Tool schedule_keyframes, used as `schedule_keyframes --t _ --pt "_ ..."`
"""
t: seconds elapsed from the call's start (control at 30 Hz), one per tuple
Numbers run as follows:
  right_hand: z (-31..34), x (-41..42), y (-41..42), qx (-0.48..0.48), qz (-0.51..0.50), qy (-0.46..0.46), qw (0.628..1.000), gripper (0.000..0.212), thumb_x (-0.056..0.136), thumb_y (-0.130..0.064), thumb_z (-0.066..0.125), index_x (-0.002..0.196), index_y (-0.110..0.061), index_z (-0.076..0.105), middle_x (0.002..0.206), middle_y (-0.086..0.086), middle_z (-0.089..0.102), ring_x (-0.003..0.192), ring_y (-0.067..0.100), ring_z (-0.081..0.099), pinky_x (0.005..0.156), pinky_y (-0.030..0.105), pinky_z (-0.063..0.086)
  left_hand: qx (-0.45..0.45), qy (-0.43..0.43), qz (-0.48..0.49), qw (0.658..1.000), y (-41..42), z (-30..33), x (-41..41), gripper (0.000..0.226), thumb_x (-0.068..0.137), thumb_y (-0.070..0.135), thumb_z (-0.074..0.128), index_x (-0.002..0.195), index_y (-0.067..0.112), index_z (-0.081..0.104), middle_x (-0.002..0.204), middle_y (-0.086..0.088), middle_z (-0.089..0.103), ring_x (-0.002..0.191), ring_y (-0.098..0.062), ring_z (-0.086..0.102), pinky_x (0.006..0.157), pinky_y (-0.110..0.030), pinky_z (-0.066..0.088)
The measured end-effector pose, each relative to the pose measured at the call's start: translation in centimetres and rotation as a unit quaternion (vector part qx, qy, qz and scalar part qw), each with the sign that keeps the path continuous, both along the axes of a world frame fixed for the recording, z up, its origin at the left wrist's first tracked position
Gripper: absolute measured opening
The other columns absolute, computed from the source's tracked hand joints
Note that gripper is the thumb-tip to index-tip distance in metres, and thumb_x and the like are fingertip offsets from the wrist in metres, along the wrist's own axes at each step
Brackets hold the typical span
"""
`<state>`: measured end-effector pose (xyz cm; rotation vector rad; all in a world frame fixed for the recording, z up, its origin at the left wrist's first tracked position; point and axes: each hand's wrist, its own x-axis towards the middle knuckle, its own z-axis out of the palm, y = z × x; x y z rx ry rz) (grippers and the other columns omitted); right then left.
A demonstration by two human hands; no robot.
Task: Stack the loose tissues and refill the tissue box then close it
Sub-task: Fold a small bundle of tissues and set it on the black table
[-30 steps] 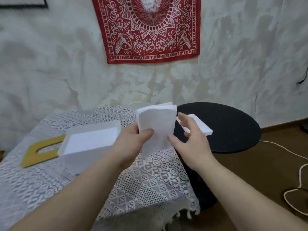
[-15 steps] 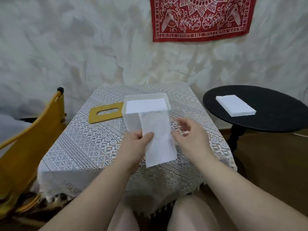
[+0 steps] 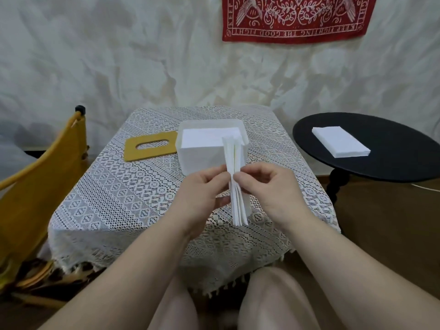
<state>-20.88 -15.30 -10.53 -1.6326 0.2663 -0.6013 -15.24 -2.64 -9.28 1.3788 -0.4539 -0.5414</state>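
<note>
Above the lace table (image 3: 133, 210), both hands — left hand (image 3: 202, 194), right hand (image 3: 269, 189) — pinch seemingly edge-on tissues (image 3: 237, 184).

A home; lace tablecloth (image 3: 133, 198); red wall hanging (image 3: 295, 17).

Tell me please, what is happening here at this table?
A person is refilling a tissue box. Both hands, the left hand and the right hand, pinch a small bundle of tissues edge-on, just in front of the box. The box stands open on the lace tablecloth with tissues already inside. Its yellow lid lies flat beside it, not yet on. Another stack of tissues waits on the black round table at the right.
</note>
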Motion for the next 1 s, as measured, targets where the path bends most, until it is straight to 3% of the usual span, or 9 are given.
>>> schedule_keyframes --t 0.07,0.2,0.27,0.47,0.63,0.8,0.93,1.0 --pt "0.1 0.0 -0.1 0.03 0.011 -0.007 0.999 0.008 0.077 -0.011 0.075 0.078 -0.018 0.072 0.081 0.009 0.073 0.085 0.032 0.068 0.083 0.046 0.056 -0.003 0.002 -0.003 1.0 0.1 0.0 0.1 0.021 0.092 0.012 0.055 0.104 0.016 0.071 0.1 -0.005 0.073 0.091 -0.015 0.069 0.086 -0.034 0.053" --pt "0.3 -0.2 -0.2 0.041 0.025 -0.004 0.999 0.008 0.085 -0.005 0.065 0.086 -0.01 0.072 0.084 0.01 0.073 0.08 0.023 0.069 0.077 0.037 0.057 -0.002 -0.003 -0.004 1.0 0.4 -0.2 0.2 0.023 0.091 0.01 0.055 0.108 0.017 0.07 0.103 -0.003 0.072 0.099 -0.019 0.067 0.087 -0.036 0.053" --pt "0.3 -0.1 -0.3 0.03 0.014 0.001 0.999 0.009 0.086 -0.004 0.063 0.086 -0.007 0.071 0.084 0.011 0.072 0.08 0.023 0.068 0.078 0.039 0.057 -0.005 -0.012 -0.008 1.0 0.5 -0.3 0.2 0.026 0.09 0.008 0.056 0.11 0.018 0.069 0.105 0.0 0.072 0.1 -0.016 0.067 0.088 -0.036 0.052" --pt "0.2 0.0 0.0 0.018 0.004 -0.006 1.0 0.009 0.085 -0.006 0.064 0.082 -0.014 0.067 0.079 0.008 0.071 0.076 0.019 0.066 0.077 0.038 0.055 -0.017 -0.045 0.011 0.999 0.5 -1.0 0.2 0.035 0.085 -0.002 0.061 0.117 0.011 0.065 0.104 -0.004 0.072 0.1 -0.02 0.067 0.09 -0.04 0.053" --pt "0.4 -0.2 0.2 0.045 0.038 -0.037 0.998 0.011 0.079 -0.007 0.071 0.08 -0.018 0.068 0.076 0.002 0.073 0.075 0.014 0.069 0.072 0.029 0.057 -0.011 -0.082 0.028 0.996 0.3 -1.3 0.3 0.036 0.083 0.001 0.067 0.116 0.013 0.066 0.106 -0.003 0.072 0.103 -0.019 0.066 0.095 -0.045 0.049" --pt "0.6 -0.2 0.1 0.041 0.052 -0.054 0.996 0.019 0.083 -0.002 0.065 0.078 -0.018 0.071 0.072 -0.004 0.072 0.07 0.008 0.067 0.064 0.021 0.054 -0.021 -0.081 0.023 0.996 0.3 -1.3 0.5 0.039 0.082 0.0 0.066 0.119 0.012 0.064 0.108 -0.002 0.071 0.105 -0.018 0.065 0.096 -0.043 0.05" --pt "0.1 0.0 -0.3 0.006 0.045 -0.046 0.998 0.018 0.086 -0.007 0.064 0.081 -0.021 0.073 0.082 0.001 0.073 0.082 0.02 0.069 0.077 0.036 0.056 -0.043 -0.073 0.003 0.996 0.3 -1.3 0.5 0.039 0.081 0.002 0.066 0.12 0.011 0.062 0.109 -0.003 0.07 0.106 -0.018 0.065 0.093 -0.037 0.051" --pt "-0.1 0.0 -0.3 -0.041 0.043 -0.034 0.998 0.017 0.087 -0.011 0.064 0.083 -0.025 0.073 0.087 -0.001 0.072 0.088 0.017 0.067 0.08 0.033 0.055 -0.059 -0.054 -0.006 0.997 0.2 -1.3 0.5 0.039 0.078 0.014 0.067 0.117 0.012 0.063 0.108 -0.004 0.071 0.104 -0.02 0.066 0.089 -0.036 0.053"
